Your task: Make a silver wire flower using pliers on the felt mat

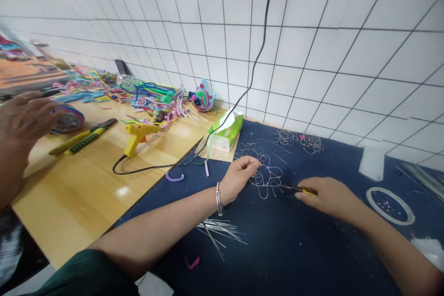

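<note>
Two bare hands work over a dark blue counter (294,249), backed by a white tiled wall (312,46). The left hand (241,173) has thumb and fingertips pinched on a looped wire flower frame (266,185), held out over the middle of the blue surface. The right hand (326,196) is closed around yellow-handled pliers (308,191), their tips at the frame's lower right edge; I cannot tell whether they bite the wire.

The widest open room is in front of the right hand, toward the near side. On the left, the blue surface meets a pale wooden counter (86,203) along a slanting edge.

Crowding the work: loose silver wires (222,227) just beside the left forearm, tangled wire loops (314,144) by the wall, and a white ring (370,195) beyond the right wrist. A green tissue pack (234,132) sits behind the left hand. A black cord (264,23) hangs down past it and runs to a yellow glue gun (137,136) on the wood. Farther left, another person's hand (21,125) reaches in near green-and-black-handled pliers (85,141).
</note>
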A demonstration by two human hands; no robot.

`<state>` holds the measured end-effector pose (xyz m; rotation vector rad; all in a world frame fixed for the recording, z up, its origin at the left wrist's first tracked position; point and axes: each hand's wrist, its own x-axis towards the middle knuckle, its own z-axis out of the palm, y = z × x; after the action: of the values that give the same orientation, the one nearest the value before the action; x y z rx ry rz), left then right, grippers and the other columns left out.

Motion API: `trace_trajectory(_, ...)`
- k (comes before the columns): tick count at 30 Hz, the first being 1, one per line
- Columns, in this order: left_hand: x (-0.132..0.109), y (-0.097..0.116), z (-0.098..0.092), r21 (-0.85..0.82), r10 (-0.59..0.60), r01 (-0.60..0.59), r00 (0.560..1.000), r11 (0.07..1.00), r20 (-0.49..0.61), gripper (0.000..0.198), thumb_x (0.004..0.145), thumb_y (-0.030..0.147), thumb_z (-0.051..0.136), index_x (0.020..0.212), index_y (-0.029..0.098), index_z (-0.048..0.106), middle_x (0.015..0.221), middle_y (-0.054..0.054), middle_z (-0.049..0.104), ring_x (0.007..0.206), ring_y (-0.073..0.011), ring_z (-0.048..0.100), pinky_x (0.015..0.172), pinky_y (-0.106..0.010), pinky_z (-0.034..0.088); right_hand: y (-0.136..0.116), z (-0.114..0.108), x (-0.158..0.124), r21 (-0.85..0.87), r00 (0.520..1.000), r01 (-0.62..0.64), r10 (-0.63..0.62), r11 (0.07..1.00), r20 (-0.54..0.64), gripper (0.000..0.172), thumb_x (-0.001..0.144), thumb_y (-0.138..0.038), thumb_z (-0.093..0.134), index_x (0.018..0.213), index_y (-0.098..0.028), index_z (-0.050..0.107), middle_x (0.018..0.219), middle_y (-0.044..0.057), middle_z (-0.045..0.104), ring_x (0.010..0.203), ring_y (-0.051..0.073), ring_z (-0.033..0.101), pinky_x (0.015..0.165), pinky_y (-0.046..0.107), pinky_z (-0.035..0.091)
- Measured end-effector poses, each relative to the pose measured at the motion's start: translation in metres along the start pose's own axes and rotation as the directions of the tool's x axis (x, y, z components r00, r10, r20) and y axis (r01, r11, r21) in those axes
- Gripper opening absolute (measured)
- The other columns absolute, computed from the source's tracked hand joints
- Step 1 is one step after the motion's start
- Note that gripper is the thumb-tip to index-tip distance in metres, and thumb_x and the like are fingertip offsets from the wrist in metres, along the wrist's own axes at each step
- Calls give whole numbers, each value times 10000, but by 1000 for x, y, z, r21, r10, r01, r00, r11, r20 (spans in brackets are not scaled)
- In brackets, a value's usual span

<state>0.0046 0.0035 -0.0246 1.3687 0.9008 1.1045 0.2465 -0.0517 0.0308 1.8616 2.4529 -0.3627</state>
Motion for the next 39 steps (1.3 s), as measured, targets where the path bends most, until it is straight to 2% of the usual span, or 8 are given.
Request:
trace_trajectory(3, 0, 0, 2, -100, -51, 50, 999, 994, -8, 169, 787, 306, 562, 795, 138, 581, 635, 19, 494, 585, -74, 436, 595, -206, 358, 2, 1, 2, 32, 979, -52, 57, 998, -197, 317, 809, -493, 418, 903, -290, 643, 885, -3, 666, 746, 184, 610, 572, 274, 414)
trace_trajectory(7, -7, 4, 6, -368, -276, 263, 961, 892, 18, 169, 761, 301, 590, 812, 143, 553, 678, 10, 487, 592, -75, 461, 604, -228, 414, -2, 3, 1, 104, 851, -89, 130, 991, -508, 316, 800, -479, 463, 946, -253, 627, 937, 16, 650, 804, 177, 611, 631, 273, 447)
trace_trajectory(9, -12, 7, 9, -475, -369, 348, 928, 808, 53, 179, 757, 303, 598, 828, 149, 540, 715, 0, 496, 627, -85, 486, 636, -260, 446, -6, 3, -2, 118, 803, -72, 127, 990, -582, 304, 796, -472, 487, 952, -246, 617, 928, 11, 645, 812, 167, 607, 654, 266, 451)
trace_trajectory(11, -16, 9, 11, -521, -384, 366, 920, 771, 78, 180, 757, 298, 605, 832, 152, 533, 743, -10, 509, 658, -91, 503, 663, -277, 460, -10, 3, -4, 107, 774, -35, 95, 994, -627, 290, 796, -460, 504, 957, -242, 607, 912, 4, 640, 806, 153, 602, 670, 255, 449)
trace_trajectory(16, -20, 8, 13, -493, -338, 334, 937, 803, 84, 185, 763, 308, 611, 823, 149, 537, 766, -16, 517, 685, -88, 504, 682, -272, 468, -17, 7, -6, -44, 735, 47, -64, 998, -675, 252, 809, -407, 525, 959, -215, 591, 845, 6, 628, 788, 136, 583, 685, 240, 428)
trace_trajectory(21, -24, 8, 16, -455, -304, 317, 947, 832, 103, 172, 752, 280, 624, 820, 151, 532, 779, -12, 510, 727, -99, 513, 708, -285, 474, -20, 13, -5, -279, 683, 46, -234, 959, -692, 216, 807, -354, 543, 945, -196, 596, 802, 31, 619, 777, 158, 570, 692, 267, 399)
trace_trajectory(29, -29, 10, 24, -339, -268, 287, 958, 896, 104, 153, 762, 259, 604, 812, 149, 510, 748, 6, 498, 678, -77, 493, 712, -272, 465, -29, 14, -7, -412, 724, -3, -282, 911, -629, 193, 820, -352, 518, 905, -198, 597, 734, 25, 581, 716, 155, 518, 667, 282, 356)
trace_trajectory(39, -31, 8, 26, -265, -220, 242, 969, 933, 111, 137, 762, 240, 596, 801, 141, 509, 715, 11, 487, 657, -74, 471, 674, -243, 455, -28, 16, -7, -492, 715, -22, -330, 870, -617, 220, 828, -324, 494, 940, -173, 607, 724, 47, 570, 687, 156, 476, 651, 293, 322)
